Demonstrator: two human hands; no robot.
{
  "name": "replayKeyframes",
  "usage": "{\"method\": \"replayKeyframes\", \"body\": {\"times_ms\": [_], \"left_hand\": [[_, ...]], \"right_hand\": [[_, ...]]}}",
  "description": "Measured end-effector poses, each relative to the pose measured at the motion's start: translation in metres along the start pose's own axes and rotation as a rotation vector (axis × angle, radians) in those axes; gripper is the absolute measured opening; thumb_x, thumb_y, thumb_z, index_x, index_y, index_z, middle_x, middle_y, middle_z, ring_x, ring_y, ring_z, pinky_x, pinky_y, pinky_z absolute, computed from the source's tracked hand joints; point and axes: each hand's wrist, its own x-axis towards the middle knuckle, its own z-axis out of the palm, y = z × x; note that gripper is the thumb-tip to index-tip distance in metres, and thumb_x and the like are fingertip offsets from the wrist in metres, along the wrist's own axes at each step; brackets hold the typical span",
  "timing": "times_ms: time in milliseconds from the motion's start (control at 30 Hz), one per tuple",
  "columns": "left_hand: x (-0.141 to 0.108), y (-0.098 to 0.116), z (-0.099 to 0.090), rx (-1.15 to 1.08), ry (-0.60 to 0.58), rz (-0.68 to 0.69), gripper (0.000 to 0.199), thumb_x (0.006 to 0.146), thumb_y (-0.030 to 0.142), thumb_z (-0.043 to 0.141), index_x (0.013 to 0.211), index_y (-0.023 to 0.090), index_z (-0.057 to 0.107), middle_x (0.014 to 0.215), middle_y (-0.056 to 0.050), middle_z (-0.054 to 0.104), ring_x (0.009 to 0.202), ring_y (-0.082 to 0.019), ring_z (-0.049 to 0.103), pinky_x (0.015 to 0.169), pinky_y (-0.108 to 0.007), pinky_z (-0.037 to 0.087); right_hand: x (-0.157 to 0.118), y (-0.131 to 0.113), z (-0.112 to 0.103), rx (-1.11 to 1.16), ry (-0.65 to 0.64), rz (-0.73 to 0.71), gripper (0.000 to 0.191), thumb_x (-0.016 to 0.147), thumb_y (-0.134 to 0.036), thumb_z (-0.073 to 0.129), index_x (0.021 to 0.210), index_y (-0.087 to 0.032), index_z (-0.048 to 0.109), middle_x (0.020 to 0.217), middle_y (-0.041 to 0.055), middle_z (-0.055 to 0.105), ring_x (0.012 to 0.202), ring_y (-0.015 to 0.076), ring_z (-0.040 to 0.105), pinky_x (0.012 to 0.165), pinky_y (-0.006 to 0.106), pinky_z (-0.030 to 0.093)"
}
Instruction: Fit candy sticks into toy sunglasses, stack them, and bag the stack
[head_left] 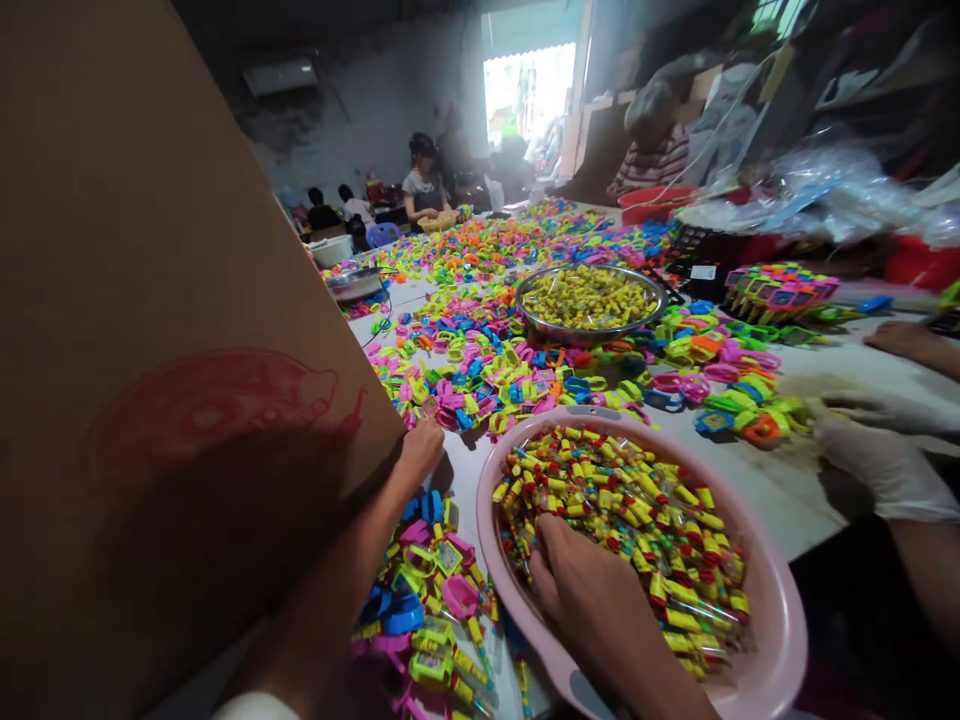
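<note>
A pink oval basin [780, 600] full of small clear tubes with yellow and red parts [600, 480] stands on the white table. My right hand [581, 580] reaches into the basin at its left side, fingers curled down among the tubes; whatever they hold is hidden. Beyond the basin's left edge, my left hand [422, 447] is closed beside the lower edge of a large cardboard box [187, 250], over the table; nothing can be made out in its fingers. Below it lies a pile of colourful toy watches [442, 560], some joined to tubes.
A metal bowl [589, 330] of yellow pieces stands behind the basin amid heaps of toy watches [465, 350]. At right, a co-worker's gloved hands [877, 450] work near watches; another bare hand [900, 338] rests farther back. Plastic bags [825, 190] and seated people are beyond.
</note>
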Motion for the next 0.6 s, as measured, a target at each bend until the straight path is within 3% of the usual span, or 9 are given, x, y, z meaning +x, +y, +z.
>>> {"method": "replayKeyframes", "body": {"times_ms": [133,233,400,500,600], "left_hand": [[-0.008,0.0,0.004,-0.066,-0.015,-0.099,0.034,0.106,0.039,0.075,0.131,0.016,0.072,0.135,-0.013,0.073,0.122,-0.029,0.072,0.106,-0.053,0.062],[-0.018,0.003,0.0,-0.168,-0.014,-0.181,0.033,0.106,0.041,0.076,0.128,0.017,0.073,0.129,-0.011,0.075,0.115,-0.027,0.075,0.1,-0.049,0.064],[-0.046,0.015,-0.025,-0.432,0.038,-0.179,0.029,0.104,0.044,0.077,0.108,0.015,0.076,0.108,-0.006,0.079,0.1,-0.024,0.077,0.095,-0.045,0.064],[-0.087,0.029,-0.046,-0.645,0.131,-0.139,0.03,0.099,0.045,0.079,0.094,0.015,0.076,0.098,-0.008,0.082,0.098,-0.025,0.079,0.093,-0.041,0.063],[-0.154,0.049,-0.063,-0.876,0.197,-0.093,0.036,0.098,0.052,0.074,0.105,0.016,0.078,0.104,-0.011,0.085,0.1,-0.026,0.082,0.088,-0.034,0.064]], "right_hand": [[-0.003,0.001,0.007,0.048,0.129,-0.021,0.012,0.107,-0.018,0.054,0.099,-0.026,0.05,0.081,0.0,0.072,0.067,0.0226,0.078,0.055,0.032,0.034],[-0.004,0.002,0.013,0.083,0.176,-0.014,0.009,0.113,-0.024,0.049,0.105,-0.025,0.052,0.081,-0.0001,0.073,0.063,0.0227,0.077,0.052,0.033,0.035],[0.001,0.008,0.011,0.184,0.239,-0.072,0.027,0.118,-0.021,0.035,0.132,-0.02,0.058,0.109,0.0105,0.077,0.091,0.0272,0.082,0.07,0.034,0.056],[-0.001,0.008,-0.004,0.292,0.236,-0.073,0.035,0.118,-0.02,0.031,0.139,-0.019,0.059,0.122,0.0139,0.075,0.1,0.028,0.081,0.079,0.037,0.061],[-0.012,-0.003,-0.028,0.519,0.245,-0.042,0.03,0.12,-0.028,0.039,0.14,-0.023,0.06,0.123,0.0103,0.078,0.103,0.0258,0.081,0.085,0.035,0.062]]}}
